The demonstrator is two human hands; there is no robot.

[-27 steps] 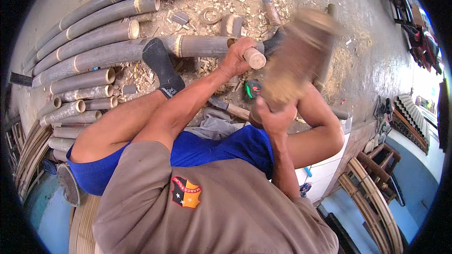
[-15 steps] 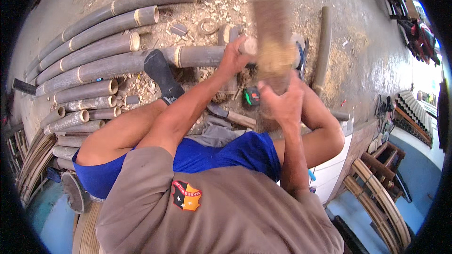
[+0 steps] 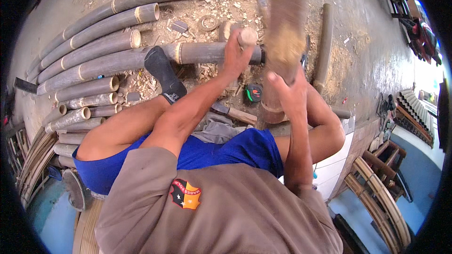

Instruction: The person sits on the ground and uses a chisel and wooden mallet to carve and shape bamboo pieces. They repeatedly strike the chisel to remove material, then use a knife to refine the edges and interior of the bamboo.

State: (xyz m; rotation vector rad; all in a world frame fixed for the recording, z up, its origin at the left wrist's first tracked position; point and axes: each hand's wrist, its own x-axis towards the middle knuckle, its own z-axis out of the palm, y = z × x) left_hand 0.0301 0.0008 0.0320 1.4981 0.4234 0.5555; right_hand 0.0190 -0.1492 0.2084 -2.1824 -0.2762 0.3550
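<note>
My left hand (image 3: pixel 237 57) is closed round a round-ended wooden handle (image 3: pixel 247 36); the tool's working end is hidden. It is just over the right part of a thick bamboo pole (image 3: pixel 202 53), where the pole has a dark end. In my right hand (image 3: pixel 289 91) is a thick, blurred bamboo piece (image 3: pixel 286 16), held upright with a worn, pale, frayed patch in its middle. The bamboo piece is apart from the handle, to its right. My foot in a dark sock (image 3: pixel 160 68) rests against the pole.
Several long bamboo poles (image 3: pixel 101 30) and shorter cut pieces (image 3: pixel 87 89) lie on the left. Wood chips cover the floor ahead. A tape measure (image 3: pixel 253 92) and a wooden-handled blade (image 3: pixel 240 115) lie near my lap. Another bamboo length (image 3: pixel 324 42) is on the right.
The bamboo piece in my right hand has moved up and to the right, away from the handle. My left hand has tilted the handle's end upward.
</note>
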